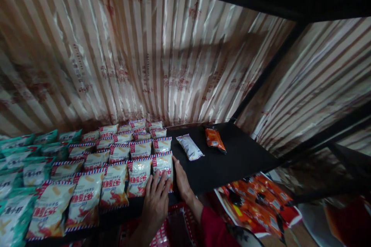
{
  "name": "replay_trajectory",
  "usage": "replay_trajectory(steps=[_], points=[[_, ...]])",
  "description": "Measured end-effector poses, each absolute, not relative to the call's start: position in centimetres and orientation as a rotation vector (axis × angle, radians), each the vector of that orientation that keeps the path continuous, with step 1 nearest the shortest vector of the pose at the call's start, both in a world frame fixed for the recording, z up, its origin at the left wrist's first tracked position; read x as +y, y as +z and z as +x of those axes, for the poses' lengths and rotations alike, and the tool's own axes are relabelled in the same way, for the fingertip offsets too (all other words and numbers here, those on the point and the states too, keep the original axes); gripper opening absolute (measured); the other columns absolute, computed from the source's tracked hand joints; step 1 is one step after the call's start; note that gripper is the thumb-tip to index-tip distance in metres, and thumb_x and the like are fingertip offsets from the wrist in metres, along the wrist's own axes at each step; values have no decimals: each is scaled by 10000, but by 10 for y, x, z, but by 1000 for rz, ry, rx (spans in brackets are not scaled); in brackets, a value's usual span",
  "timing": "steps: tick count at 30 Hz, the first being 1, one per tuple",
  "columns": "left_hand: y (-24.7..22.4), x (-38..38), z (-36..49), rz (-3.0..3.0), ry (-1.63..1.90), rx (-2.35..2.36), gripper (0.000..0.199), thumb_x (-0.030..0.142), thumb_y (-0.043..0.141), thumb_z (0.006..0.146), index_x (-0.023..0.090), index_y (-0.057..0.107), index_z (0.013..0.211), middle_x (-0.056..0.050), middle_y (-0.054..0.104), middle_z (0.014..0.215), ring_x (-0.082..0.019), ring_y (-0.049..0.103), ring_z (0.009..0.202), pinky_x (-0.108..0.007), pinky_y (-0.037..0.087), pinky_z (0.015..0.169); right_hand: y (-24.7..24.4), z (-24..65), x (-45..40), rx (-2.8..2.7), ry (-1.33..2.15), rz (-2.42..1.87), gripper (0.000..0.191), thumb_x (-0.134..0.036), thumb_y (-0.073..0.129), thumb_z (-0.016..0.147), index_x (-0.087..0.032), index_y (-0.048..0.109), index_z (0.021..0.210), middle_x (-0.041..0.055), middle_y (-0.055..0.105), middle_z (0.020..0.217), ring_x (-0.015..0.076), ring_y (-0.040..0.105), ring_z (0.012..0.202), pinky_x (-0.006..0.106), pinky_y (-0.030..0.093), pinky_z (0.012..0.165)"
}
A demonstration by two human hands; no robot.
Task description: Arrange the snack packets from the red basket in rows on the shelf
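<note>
Rows of white snack bags with red print (86, 200) stand on a black shelf (199, 175). At the right end of the front row, my left hand (156, 197) rests its spread fingers against the front of the last bag (162, 164). My right hand (182, 179) is upright along that bag's right side, fingers stretched out. Neither hand is wrapped round anything. To the right, a white bag (190, 147) and an orange packet (215, 140) lie on the shelf.
Green snack bags (37, 171) fill the shelf's left end. Below right, an open box (295, 219) holds several orange packets (261, 204). A red basket (162, 235) is under the shelf edge. Striped sheeting (179, 65) hangs behind, with a dark post (269, 71) at right.
</note>
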State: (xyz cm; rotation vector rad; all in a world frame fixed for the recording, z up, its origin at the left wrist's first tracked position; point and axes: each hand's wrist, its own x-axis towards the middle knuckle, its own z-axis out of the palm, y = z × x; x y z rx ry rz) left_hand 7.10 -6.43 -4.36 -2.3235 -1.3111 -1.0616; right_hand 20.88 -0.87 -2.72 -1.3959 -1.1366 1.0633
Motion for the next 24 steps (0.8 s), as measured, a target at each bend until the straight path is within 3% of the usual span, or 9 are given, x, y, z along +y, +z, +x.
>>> replay_trajectory(steps=[17,24], points=[[-41,-63,74,-2293,-1050,-1324,447,102,394,807,190,544,1219,-27,488,1354,-232,253,1352,-419,166,1109,-21,206,10,-1048,1121,-1282,685,-690,378,783,-219,528,1258,39,479,1362,217,362,1307,379,204,1123],[-42,-61,74,-2277,-1002,-1305,445,140,411,800,204,539,1221,-17,500,1344,-217,268,1344,-411,144,1114,-22,212,60,-917,1219,-1213,763,-705,319,792,-172,455,1319,74,451,1378,232,423,1266,394,317,1065]])
